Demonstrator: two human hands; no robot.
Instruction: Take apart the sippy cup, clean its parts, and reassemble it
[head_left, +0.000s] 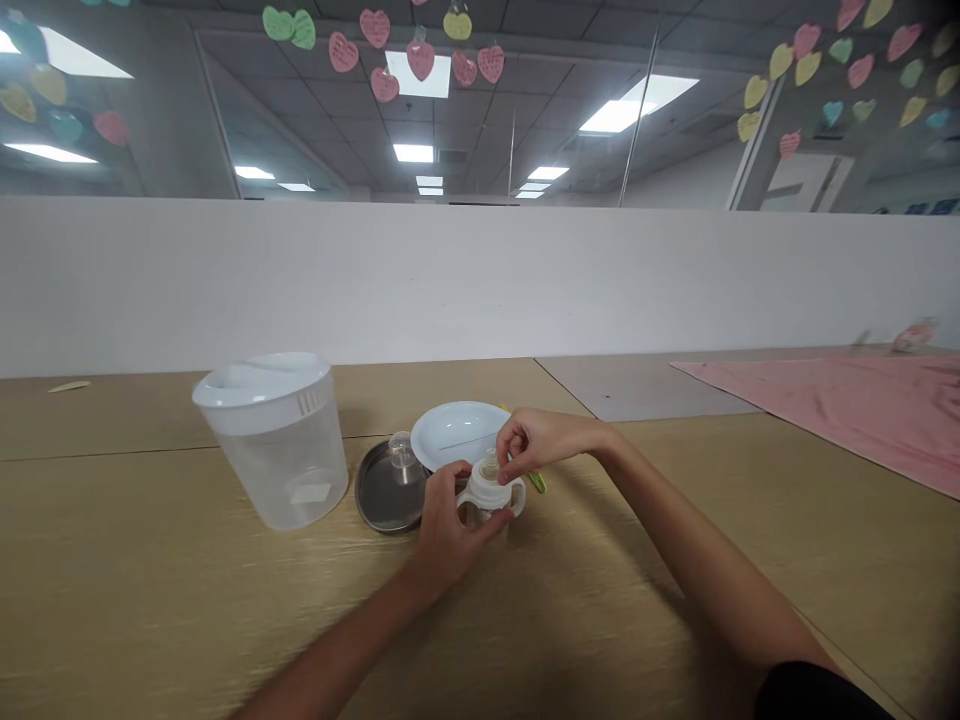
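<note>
A baby bottle [490, 492] with a white collar and two side handles stands on the table in front of me. My left hand [448, 520] is wrapped round its left side, fingers behind and thumb across the front. From the right, my right hand [536, 440] reaches over the top, its fingers pinched at the clear nipple [489, 464] of the bottle. A clear dome-shaped cap [401, 452] sits in a round dark metal tray [386, 500] left of the bottle. Just behind the bottle is a white bowl [454, 425]. My hands hide the lower part of the bottle.
A tall translucent bucket with a white lid [277, 430] stands to the left. A green-yellow utensil [537, 482] lies partly hidden behind my right hand. A pink cloth [847, 400] covers the far right of the table. A white wall [420, 285] rises behind.
</note>
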